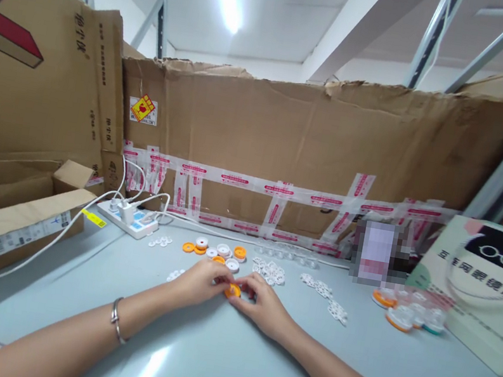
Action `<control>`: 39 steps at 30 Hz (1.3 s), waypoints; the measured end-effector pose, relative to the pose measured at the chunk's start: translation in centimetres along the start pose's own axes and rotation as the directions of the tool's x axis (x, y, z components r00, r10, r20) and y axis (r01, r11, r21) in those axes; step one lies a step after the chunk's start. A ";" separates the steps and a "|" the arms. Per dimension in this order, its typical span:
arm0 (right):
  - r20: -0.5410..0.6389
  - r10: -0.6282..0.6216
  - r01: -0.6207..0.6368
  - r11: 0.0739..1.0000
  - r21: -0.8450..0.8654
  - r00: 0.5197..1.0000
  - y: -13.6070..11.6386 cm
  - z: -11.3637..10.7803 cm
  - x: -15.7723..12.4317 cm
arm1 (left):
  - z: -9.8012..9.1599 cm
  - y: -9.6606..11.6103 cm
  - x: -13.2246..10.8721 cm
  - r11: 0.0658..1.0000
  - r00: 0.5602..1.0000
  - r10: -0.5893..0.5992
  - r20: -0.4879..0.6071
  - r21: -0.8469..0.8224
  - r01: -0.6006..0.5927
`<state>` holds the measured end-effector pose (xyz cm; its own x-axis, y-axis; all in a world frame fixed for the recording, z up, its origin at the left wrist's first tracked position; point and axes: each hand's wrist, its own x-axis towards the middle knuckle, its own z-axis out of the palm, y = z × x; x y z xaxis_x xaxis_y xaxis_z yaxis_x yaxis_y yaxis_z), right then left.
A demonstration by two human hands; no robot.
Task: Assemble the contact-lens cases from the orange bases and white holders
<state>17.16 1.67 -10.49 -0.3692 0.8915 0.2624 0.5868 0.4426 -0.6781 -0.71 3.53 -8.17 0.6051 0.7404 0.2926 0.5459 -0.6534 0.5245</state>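
Observation:
Between my two hands is a small round orange plastic piece (233,290), like a shallow cap, with something pale in its middle. My left hand (201,283) pinches its left edge, and my right hand (264,303) grips it from the right with thumb and fingers. Just beyond my fingers lies a group of round orange and white caps (223,250), some stacked. A pile of small white perforated pieces (269,271) sits behind my right hand. A few more white pieces (175,275) show beside my left wrist.
Farther right are more white perforated pieces (324,289) and clear-topped round pieces (401,316) by a paper bag (479,297). Clear cups (289,254) line the back. On the left stand a power strip (128,219) with cables and an open cardboard box (8,225). Large cardboard (266,127) walls the rear.

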 end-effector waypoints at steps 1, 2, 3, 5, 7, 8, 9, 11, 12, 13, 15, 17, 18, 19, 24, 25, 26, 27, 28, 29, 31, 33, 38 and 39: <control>0.003 0.002 -0.002 1.000 0.004 1.000 0.0 0.0 0.0 | 0.1 0.0 0.0 1.000 1.000 -0.001 -0.008 0.016 0.001; 0.008 0.001 -0.001 1.000 0.009 1.000 0.0 0.0 0.0 | 0.1 -0.1 0.1 1.000 1.000 -0.002 -0.012 0.025 0.002; 0.011 0.000 0.000 1.000 0.014 1.000 -0.1 0.0 0.0 | 0.1 -0.1 0.1 1.000 1.000 -0.004 -0.012 0.029 0.004; 0.015 -0.001 0.001 1.000 0.021 1.000 -0.2 0.0 0.0 | 0.1 -0.1 0.1 1.000 1.000 -0.012 -0.011 0.028 0.013; 0.019 0.006 -0.006 1.000 0.028 1.000 -0.2 -0.1 0.0 | 0.2 0.0 0.1 0.999 1.000 -0.022 -0.019 0.037 0.023; 0.021 0.010 -0.010 0.999 0.031 1.000 -0.3 -0.1 0.0 | 0.2 0.0 0.1 0.999 0.999 -0.023 -0.024 0.042 0.024; 0.021 0.012 -0.013 0.999 0.033 1.000 -0.3 -0.1 0.0 | 0.3 0.1 0.1 0.999 1.000 -0.017 -0.026 0.044 0.018; 0.018 0.012 -0.012 0.999 0.033 1.000 -0.2 -0.1 0.0 | 0.4 0.1 0.0 0.999 1.000 0.005 -0.027 0.045 -0.004; 0.016 0.010 -0.010 0.999 0.031 1.000 -0.2 0.0 0.0 | 0.4 0.1 0.0 0.999 1.000 0.019 -0.025 0.047 -0.017; 0.013 0.006 -0.007 1.000 0.030 1.000 -0.2 0.0 0.0 | 0.5 0.0 -0.1 0.998 0.999 0.032 -0.023 0.052 -0.031; 0.010 0.001 -0.001 1.000 0.027 1.000 -0.1 0.0 0.0 | 0.5 -0.1 -0.2 0.996 0.998 0.060 -0.018 0.072 -0.059; 0.006 -0.003 0.003 1.000 0.025 1.000 -0.1 0.0 0.0 | 0.6 -0.3 -0.2 0.991 0.996 0.090 -0.010 0.096 -0.089; 0.005 -0.004 0.004 1.000 0.025 1.000 -0.1 0.0 0.0 | 0.7 -0.4 -0.2 0.989 0.995 0.104 -0.006 0.107 -0.102; 0.005 -0.005 0.005 1.000 0.026 1.000 -0.2 0.0 0.0 | 0.7 -0.5 -0.2 0.987 0.993 0.115 -0.005 0.115 -0.113; 0.011 0.001 -0.002 1.000 0.025 1.000 -0.1 0.0 0.0 | 0.8 -0.8 -0.1 0.978 0.988 0.152 -0.011 0.144 -0.149; 0.008 -0.001 0.001 1.000 0.025 1.000 0.0 0.1 0.0 | 0.8 -0.9 -0.1 0.977 0.987 0.159 -0.011 0.145 -0.156; 0.008 -0.005 0.004 1.000 0.025 1.000 0.0 0.1 0.0 | 0.8 -0.9 -0.1 0.976 0.986 0.167 -0.010 0.144 -0.163; 0.007 -0.008 0.008 1.000 0.025 1.000 0.1 0.1 0.0 | 0.9 -0.9 -0.1 0.975 0.984 0.175 -0.008 0.142 -0.173; 0.008 -0.012 0.011 1.000 0.025 1.000 0.1 0.1 0.0 | 0.9 -0.9 -0.1 0.973 0.983 0.183 -0.005 0.141 -0.181; 0.008 -0.013 0.013 1.000 0.024 1.000 0.1 0.1 0.1 | 0.9 -0.8 -0.1 0.972 0.982 0.189 0.000 0.141 -0.187; 0.010 -0.010 0.010 1.000 0.025 1.000 0.1 0.1 0.1 | 0.9 -0.8 -0.1 0.973 0.983 0.183 0.009 0.142 -0.182; 0.011 -0.002 0.001 1.000 0.027 1.000 0.0 0.0 0.1 | 0.8 -0.8 -0.1 0.979 0.988 0.156 0.010 0.131 -0.156; 0.016 0.001 -0.002 0.999 0.035 1.000 0.0 0.0 0.0 | -0.4 -0.7 -0.2 0.993 0.996 0.063 -0.063 0.108 -0.056; 0.014 -0.002 0.001 0.999 0.034 1.000 0.1 0.0 0.0 | -0.7 -0.6 -0.3 0.993 0.997 0.049 -0.055 0.111 -0.043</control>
<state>17.24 1.67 -10.54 -0.3803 0.8893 0.2539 0.5614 0.4401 -0.7008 -1.63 3.81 -8.06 0.5984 0.7148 0.3619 0.5803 -0.6981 0.4194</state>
